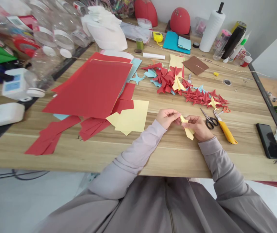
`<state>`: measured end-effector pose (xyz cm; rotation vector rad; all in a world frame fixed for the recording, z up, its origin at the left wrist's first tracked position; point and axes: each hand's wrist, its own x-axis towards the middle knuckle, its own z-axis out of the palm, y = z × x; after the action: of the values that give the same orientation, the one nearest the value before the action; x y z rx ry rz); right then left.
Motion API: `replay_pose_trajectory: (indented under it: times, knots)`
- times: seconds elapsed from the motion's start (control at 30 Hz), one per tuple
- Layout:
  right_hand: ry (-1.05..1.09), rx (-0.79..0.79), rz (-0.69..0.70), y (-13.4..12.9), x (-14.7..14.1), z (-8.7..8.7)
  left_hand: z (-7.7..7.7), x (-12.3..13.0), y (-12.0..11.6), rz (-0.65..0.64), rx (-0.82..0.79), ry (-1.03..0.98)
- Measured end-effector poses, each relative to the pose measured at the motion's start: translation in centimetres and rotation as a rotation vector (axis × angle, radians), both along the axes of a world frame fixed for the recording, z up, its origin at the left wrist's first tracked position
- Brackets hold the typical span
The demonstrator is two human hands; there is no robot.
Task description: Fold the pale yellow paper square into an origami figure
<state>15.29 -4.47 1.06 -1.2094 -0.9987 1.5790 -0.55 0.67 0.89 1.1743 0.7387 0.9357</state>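
Across the wooden tabletop (172,155), head view only: both hands work at centre-right, just above the near edge. Step in hand appears to be folding a narrow strip of yellow paper (186,127), held in the air between the hands and just clear of the table. Its lower point hangs free at about 5 o'clock from the left hand (167,118). That hand is nearly closed, fingertips pinching the strip's upper end. The right hand (196,127) is curled and closed in a similar pinch on the strip's middle; the exact finger contact is partly hidden. Judged from the loose point, the fold looks unfinished and calls for a firm crease. At 3 o'clock from the hands lie black-handled scissors (208,119), touching a yellow utility knife (227,131). At 1 o'clock sits a row of folded red paper stars (201,97), with a larger heap (167,81) beyond at 12 o'clock. A yellow card sheet (131,116) rests at 9 o'clock, overlapping cut red card (124,105).
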Motion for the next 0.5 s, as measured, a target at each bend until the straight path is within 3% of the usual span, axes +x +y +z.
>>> replay_pose_trajectory:
  times: [0.27,0.5]
  knots:
    - [0.009,-0.016,0.008,0.01,0.07,0.00,0.14,-0.17,-0.06,-0.055,0.050,-0.011]
    - [0.023,0.003,-0.017,0.06,0.03,-0.11,-0.15,-0.07,0.07,-0.071,-0.021,-0.092]
